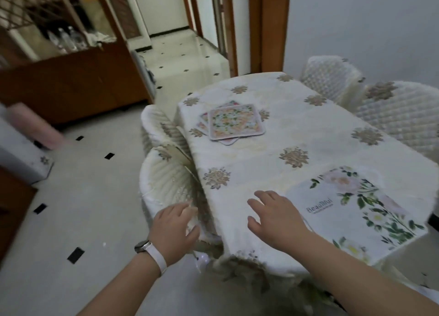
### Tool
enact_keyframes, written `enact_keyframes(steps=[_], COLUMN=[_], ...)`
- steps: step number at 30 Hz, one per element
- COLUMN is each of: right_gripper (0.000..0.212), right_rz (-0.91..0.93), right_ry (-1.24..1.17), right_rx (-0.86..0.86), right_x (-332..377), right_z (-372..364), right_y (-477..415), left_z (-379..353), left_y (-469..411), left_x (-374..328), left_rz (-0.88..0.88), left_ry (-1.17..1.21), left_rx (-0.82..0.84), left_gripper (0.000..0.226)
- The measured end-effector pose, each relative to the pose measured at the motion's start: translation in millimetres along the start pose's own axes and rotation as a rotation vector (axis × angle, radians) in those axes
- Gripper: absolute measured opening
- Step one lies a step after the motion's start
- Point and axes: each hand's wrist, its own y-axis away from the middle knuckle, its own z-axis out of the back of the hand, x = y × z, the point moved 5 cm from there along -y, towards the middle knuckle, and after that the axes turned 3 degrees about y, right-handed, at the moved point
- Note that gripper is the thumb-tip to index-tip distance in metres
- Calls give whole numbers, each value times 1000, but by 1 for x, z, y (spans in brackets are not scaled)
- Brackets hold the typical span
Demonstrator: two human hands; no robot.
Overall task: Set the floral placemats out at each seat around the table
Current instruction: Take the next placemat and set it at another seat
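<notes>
A large white floral placemat lies flat at the near right end of the table, which wears a cream quilted cloth. At the far left side of the table sits a small stack of square floral mats. My right hand hovers over the cloth just left of the large placemat, fingers spread and holding nothing. My left hand, with a white watch strap on the wrist, is off the table's left edge above a chair, fingers relaxed and empty.
Chairs with quilted cream covers stand along the left side and at the far right. A wooden cabinet with bottles stands at the back left. Tiled floor lies to the left, a doorway beyond.
</notes>
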Motion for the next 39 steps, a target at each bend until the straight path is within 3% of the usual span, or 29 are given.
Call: enact_keyframes(steps=[7, 16, 22, 39], right_gripper=[43, 41, 42, 40], right_rz=[157, 190, 179, 369], right_ry=[58, 93, 81, 93], right_rx=[67, 143, 158, 139], right_x=[110, 309, 408, 511], right_z=[-18, -62, -70, -99], right_y=[-61, -151, -201, -340], left_z=[23, 41, 61, 95], left_y=[36, 98, 126, 136], left_x=[108, 316, 419, 567], left_rz=[90, 186, 231, 394], left_ry=[15, 76, 109, 136], left_rx=[-55, -66, -99, -197], left_gripper=[45, 45, 41, 34])
